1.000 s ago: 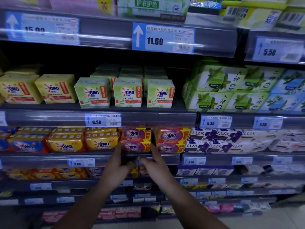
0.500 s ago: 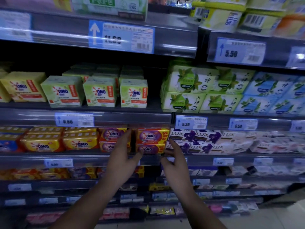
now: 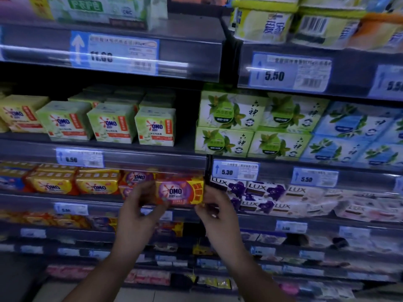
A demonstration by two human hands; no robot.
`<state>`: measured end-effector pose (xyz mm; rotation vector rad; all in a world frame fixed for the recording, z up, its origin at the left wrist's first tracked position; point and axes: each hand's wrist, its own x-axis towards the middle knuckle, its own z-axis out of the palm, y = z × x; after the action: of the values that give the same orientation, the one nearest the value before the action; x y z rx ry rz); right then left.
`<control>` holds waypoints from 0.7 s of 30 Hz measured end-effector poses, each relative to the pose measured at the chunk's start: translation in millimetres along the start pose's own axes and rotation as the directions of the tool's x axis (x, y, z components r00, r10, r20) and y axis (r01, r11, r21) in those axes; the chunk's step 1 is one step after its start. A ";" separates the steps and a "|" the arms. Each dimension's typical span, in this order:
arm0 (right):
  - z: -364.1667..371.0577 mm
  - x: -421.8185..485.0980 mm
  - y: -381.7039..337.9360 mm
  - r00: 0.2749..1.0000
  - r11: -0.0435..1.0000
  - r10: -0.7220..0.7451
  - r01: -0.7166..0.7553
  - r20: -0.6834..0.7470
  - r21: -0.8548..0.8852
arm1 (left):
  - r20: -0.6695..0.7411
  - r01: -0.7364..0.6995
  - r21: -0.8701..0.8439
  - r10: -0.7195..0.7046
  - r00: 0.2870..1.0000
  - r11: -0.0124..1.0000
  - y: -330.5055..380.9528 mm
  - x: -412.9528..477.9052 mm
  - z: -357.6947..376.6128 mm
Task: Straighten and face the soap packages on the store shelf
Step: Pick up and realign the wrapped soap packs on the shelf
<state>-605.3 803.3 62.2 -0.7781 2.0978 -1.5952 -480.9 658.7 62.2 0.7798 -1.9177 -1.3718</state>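
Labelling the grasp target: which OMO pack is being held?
The red-and-purple OMO pack beside the LUX boxes: left hand and right hand pinch its ends. The yellow OMO packs sit untouched.

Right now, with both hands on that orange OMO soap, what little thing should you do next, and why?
Probably slide the orange OMO soap pack straight back onto its shelf, label outward. The left hand and right hand pinch its ends, and it seems to sit out in front of the shelf edge, between the neighbouring OMO pack and the LUX boxes.
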 end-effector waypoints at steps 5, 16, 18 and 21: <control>-22.2 -30.6 18.8 0.998 0.982 0.062 -0.063 0.014 0.176 | 0.081 0.035 -0.134 -0.025 0.996 0.990 1.1 -30.7 3.9; -75.2 -59.4 16.5 0.954 0.855 0.239 -0.296 0.183 0.426 | 0.247 0.245 -0.270 -0.179 0.952 0.931 35.3 -50.5 32.7; -82.1 -62.5 16.7 0.953 0.856 0.259 -0.301 0.156 0.420 | 0.367 0.289 -0.243 -0.188 0.911 0.926 36.6 -56.2 39.4; -93.1 -65.5 20.4 0.933 0.850 0.329 -0.360 0.146 0.384 | 0.388 0.230 -0.154 -0.155 0.908 0.961 31.6 -61.2 48.1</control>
<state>-615.6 918.4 66.7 -0.2905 1.6485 -1.6797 -484.1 742.2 70.8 0.6604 -1.9805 -1.9176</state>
